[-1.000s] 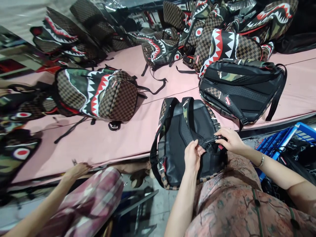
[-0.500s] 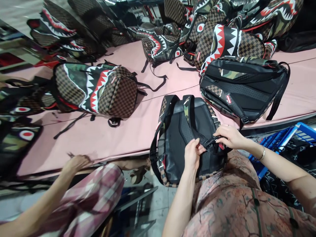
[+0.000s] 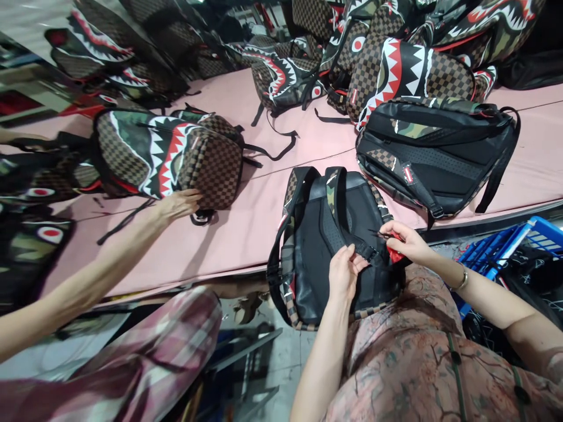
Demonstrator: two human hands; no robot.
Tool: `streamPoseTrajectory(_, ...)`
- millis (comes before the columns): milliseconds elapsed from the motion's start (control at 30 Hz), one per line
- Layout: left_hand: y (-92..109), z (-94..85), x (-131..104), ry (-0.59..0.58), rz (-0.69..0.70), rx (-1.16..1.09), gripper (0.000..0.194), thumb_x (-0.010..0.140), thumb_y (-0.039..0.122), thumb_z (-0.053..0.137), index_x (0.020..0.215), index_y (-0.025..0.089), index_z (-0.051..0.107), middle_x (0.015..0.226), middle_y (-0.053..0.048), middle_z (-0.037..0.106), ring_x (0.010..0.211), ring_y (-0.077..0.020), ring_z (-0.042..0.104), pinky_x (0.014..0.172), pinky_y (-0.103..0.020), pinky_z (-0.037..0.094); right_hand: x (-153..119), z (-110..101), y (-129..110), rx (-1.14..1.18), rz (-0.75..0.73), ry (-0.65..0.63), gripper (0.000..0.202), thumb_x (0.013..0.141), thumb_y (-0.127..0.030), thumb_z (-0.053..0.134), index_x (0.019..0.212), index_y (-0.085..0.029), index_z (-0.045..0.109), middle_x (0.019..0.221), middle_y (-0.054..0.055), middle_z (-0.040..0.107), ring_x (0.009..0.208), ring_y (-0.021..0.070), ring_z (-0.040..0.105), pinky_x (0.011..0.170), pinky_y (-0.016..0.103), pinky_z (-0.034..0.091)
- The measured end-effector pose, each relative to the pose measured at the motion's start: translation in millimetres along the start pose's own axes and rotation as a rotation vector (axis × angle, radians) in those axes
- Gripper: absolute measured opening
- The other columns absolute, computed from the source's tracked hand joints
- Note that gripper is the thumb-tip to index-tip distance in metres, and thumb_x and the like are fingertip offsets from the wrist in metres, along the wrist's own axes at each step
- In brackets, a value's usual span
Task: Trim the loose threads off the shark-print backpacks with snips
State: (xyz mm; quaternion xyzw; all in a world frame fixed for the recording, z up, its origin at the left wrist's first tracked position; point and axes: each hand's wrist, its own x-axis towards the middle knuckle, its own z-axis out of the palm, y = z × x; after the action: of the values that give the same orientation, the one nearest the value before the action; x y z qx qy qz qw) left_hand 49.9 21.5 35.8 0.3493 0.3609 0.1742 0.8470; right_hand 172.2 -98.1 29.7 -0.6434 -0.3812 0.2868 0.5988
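At the pink desk's [image 3: 240, 243] edge, the black-backed checkered backpack [image 3: 310, 258] leans over the person's lap [image 3: 424, 293], its webbing strap [image 3: 372, 255] now left to the left hand's [image 3: 343, 274] pinching grip alone, the right hand's [image 3: 407, 241] grip having switched from strap to red-handled snips [image 3: 394, 248].

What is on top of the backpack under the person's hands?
Shoulder straps lie over its black back panel. The left hand is at one strap's lower end; the right hand holds a small pointed tool. Whatever the hands cover is hidden.
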Motion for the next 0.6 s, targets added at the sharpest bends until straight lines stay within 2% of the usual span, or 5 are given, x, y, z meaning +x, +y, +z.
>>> streamPoseTrajectory(167, -1.2, -7.6, 6.9, 0.117, 0.111, -0.031, 0.03, 0.057, 0.03, 0.073, 0.063, 0.014, 0.049, 0.058, 0.003, 0.057, 0.05, -0.0081, 0.056, 0.052, -0.022, 0.049, -9.1, 18.2, 15.7, -0.071, 0.288, -0.164, 0.015, 0.069, -0.03, 0.06, 0.068, -0.015, 0.06, 0.059, -0.004, 0.049, 0.054, 0.0083, 0.042, 0.051, 0.02, 0.031)
streamPoseTrajectory(267, -4.9, -10.7, 11.3, 0.151, 0.129, -0.001, 0.03, 0.058, 0.033, 0.072, 0.063, 0.013, 0.05, 0.058, 0.002, 0.058, 0.048, -0.0076, 0.055, 0.051, -0.021, 0.048, -17.5, 30.0, 19.6, -0.083, 0.313, -0.088, 0.014, 0.068, -0.028, 0.059, 0.065, -0.014, 0.059, 0.055, -0.005, 0.047, 0.053, 0.0082, 0.042, 0.05, 0.02, 0.031)
streamPoseTrajectory(400, -9.2, -11.1, 12.9, 0.163, 0.145, 0.032, 0.029, 0.06, 0.035, 0.07, 0.067, 0.013, 0.053, 0.064, -0.002, 0.063, 0.052, -0.0101, 0.059, 0.05, -0.021, 0.048, -29.0, 40.3, 17.0, -0.079, 0.235, -0.001, 0.018, 0.066, -0.029, 0.064, 0.078, -0.016, 0.061, 0.074, -0.001, 0.06, 0.067, 0.0126, 0.054, 0.06, 0.022, 0.041)
streamPoseTrajectory(500, -10.4, -7.6, 12.6, 0.233, 0.171, -0.039, 0.025, 0.062, 0.028, 0.069, 0.061, 0.014, 0.049, 0.051, 0.004, 0.055, 0.045, -0.0072, 0.054, 0.047, -0.019, 0.047, -35.7, 45.8, 17.3, -0.406, 0.107, 0.124, 0.013, 0.069, -0.026, 0.063, 0.078, -0.018, 0.061, 0.076, 0.002, 0.062, 0.07, 0.0162, 0.055, 0.063, 0.026, 0.042)
streamPoseTrajectory(600, -10.3, 0.2, 13.8, 0.319, 0.044, -0.208, 0.018, 0.069, 0.017, 0.063, 0.06, 0.014, 0.048, 0.048, 0.005, 0.051, 0.045, -0.0068, 0.053, 0.053, -0.021, 0.051, -40.0, 49.9, 25.4, -0.725, -0.036, 0.362, 0.007, 0.073, -0.015, 0.055, 0.075, -0.018, 0.061, 0.072, 0.006, 0.062, 0.069, 0.0179, 0.055, 0.062, 0.028, 0.04)
